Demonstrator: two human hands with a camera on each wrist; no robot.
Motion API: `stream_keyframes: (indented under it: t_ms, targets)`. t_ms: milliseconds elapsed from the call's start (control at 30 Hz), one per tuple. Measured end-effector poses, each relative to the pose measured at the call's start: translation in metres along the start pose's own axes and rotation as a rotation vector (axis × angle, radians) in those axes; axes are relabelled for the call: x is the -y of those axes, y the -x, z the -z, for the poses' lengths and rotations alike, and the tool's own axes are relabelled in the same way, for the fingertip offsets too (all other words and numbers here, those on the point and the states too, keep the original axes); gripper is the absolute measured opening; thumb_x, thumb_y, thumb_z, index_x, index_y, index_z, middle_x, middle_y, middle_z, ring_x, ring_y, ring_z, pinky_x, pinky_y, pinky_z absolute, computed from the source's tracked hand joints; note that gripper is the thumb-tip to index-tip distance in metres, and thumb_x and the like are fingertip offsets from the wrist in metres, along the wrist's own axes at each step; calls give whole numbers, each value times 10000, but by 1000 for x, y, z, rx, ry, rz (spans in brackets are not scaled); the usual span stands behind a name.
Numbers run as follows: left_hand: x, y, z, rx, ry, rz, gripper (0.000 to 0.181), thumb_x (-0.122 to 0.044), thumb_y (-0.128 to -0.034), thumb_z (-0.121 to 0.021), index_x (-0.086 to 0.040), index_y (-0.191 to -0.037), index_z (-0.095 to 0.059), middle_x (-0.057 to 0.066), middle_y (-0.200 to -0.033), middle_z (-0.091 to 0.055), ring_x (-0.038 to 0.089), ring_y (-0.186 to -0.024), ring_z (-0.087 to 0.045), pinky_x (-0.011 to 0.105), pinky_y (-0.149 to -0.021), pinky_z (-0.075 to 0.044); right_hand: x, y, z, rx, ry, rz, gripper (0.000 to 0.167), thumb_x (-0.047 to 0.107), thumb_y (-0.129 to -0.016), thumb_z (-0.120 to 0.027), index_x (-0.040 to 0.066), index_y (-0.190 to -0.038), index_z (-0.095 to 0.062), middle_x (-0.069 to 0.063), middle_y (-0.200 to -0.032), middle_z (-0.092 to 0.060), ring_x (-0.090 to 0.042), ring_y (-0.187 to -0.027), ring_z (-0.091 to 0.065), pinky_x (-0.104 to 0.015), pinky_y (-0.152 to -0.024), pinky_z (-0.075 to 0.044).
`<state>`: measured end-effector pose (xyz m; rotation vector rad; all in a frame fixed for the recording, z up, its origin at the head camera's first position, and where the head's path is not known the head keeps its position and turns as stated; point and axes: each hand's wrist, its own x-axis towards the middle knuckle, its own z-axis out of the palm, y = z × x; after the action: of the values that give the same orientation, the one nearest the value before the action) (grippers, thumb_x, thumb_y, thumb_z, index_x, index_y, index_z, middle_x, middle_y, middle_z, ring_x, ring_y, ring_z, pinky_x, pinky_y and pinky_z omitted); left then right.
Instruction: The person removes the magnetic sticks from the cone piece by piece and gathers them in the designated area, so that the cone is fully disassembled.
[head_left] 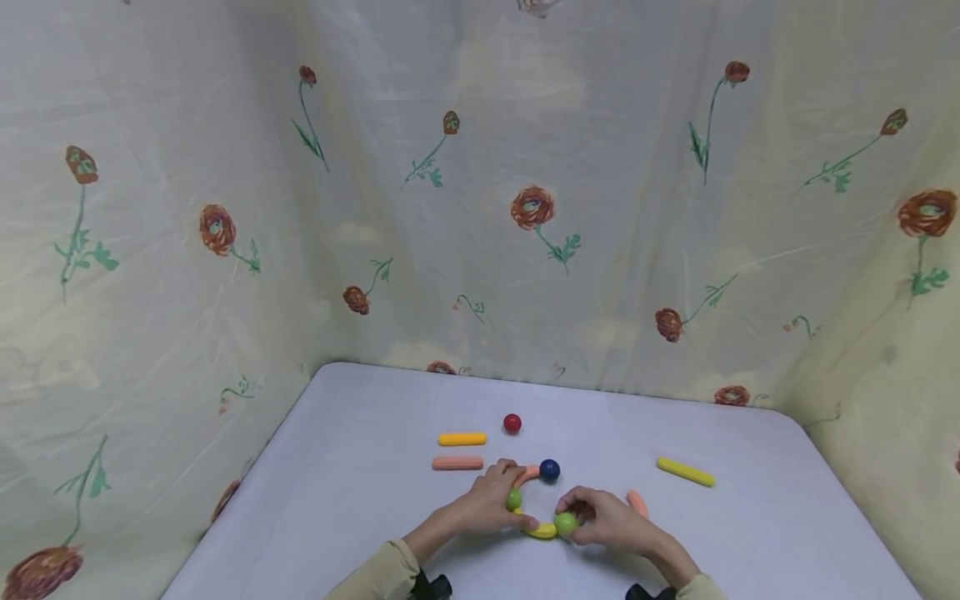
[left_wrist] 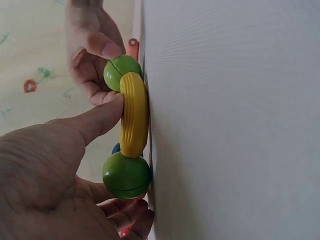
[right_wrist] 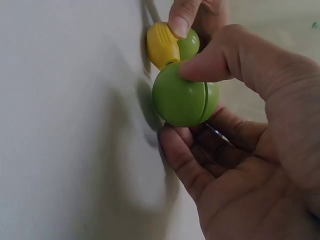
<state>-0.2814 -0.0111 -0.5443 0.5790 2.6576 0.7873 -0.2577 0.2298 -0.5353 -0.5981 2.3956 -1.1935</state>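
Observation:
The left hand grips a joined curve of toy pieces, its thumb against a curved yellow piece and its fingers around a green ball and near a curved salmon piece. A dark blue ball touches the far end of the salmon piece. The right hand pinches a second green ball between thumb and fingers, at the yellow piece's other end. In the right wrist view this ball meets the yellow piece; whether they are locked together cannot be told.
Behind the hands lie a red ball, an orange stick and a salmon stick. Another salmon piece is just beyond the right hand, and a yellow stick farther right. A flowered curtain hangs behind the white table.

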Motion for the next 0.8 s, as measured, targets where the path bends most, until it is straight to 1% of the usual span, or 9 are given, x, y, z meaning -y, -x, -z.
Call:
stream_keyframes:
  t_ms: [100,167,267,367,433,467,567,667,800]
  targets:
    - [-1,1,1,0,9,15,863,-596,-747,-734,-207,-1450,-419,47,-1459,-382,258,-1203,-461,469,-999,-435,-2,-1,4,-24,-8,-21,359,111,-768,-733,49,-1101,-614,-27,-1053,-621,-149,-910,-544,-207,-765,-477]
    - [-2,1,1,1,12,22,865,-601,-745,-732,-209,-1451,-419,50,-1463,-378,264,-1207,-458,474,-1003,-433,-5,-5,10,-79,-23,-49,371,97,-778,-722,35,-1124,-602,-48,-1072,-621,-163,-932,-554,-238,-783,-493]
    - [-3,2,2,4,14,23,864,-597,-747,-733,-201,-1450,-422,55,-1465,-377,268,-1212,-455,479,-1016,-424,-10,-16,24,-223,-38,-82,379,95,-819,-705,23,-1172,-589,-79,-1123,-626,-188,-991,-587,-289,-838,-522]
    - [-3,2,2,5,11,25,866,-604,-751,-726,-198,-1452,-420,53,-1470,-375,264,-1223,-452,475,-1028,-416,-15,-34,41,-380,-44,-97,373,112,-855,-700,23,-1199,-585,-118,-1165,-627,-243,-1055,-608,-346,-879,-534]
    - [-3,2,2,4,10,27,864,-603,-752,-725,-196,-1451,-421,53,-1469,-375,262,-1219,-454,473,-1026,-418,-19,-47,51,-449,-23,-105,368,142,-871,-701,23,-1200,-589,-136,-1176,-628,-269,-1083,-608,-369,-884,-536]
    - [-3,3,2,4,8,30,866,-606,-751,-723,-198,-1452,-420,52,-1470,-375,261,-1219,-455,471,-1024,-419,-21,-54,55,-472,-6,-110,369,156,-877,-702,20,-1201,-589,-148,-1176,-627,-282,-1088,-608,-378,-881,-537]
    - [-3,3,2,4,5,33,863,-606,-751,-723,-207,-1453,-418,49,-1470,-373,259,-1210,-458,469,-1017,-425,-26,-71,62,-498,28,-139,376,173,-881,-702,15,-1204,-591,-163,-1176,-631,-292,-1086,-606,-393,-882,-530]
    - [-3,2,2,7,4,34,858,-602,-750,-727,-216,-1452,-417,43,-1468,-373,254,-1201,-460,467,-1012,-428,-31,-84,64,-518,41,-161,371,154,-875,-708,-1,-1195,-599,-179,-1162,-639,-288,-1059,-613,-400,-875,-523]
    - [-2,0,1,11,7,37,855,-604,-748,-728,-229,-1451,-416,32,-1464,-374,243,-1192,-460,466,-1009,-432,-37,-91,63,-522,35,-208,376,142,-858,-724,-9,-1181,-601,-180,-1131,-639,-267,-1003,-605,-367,-825,-521]
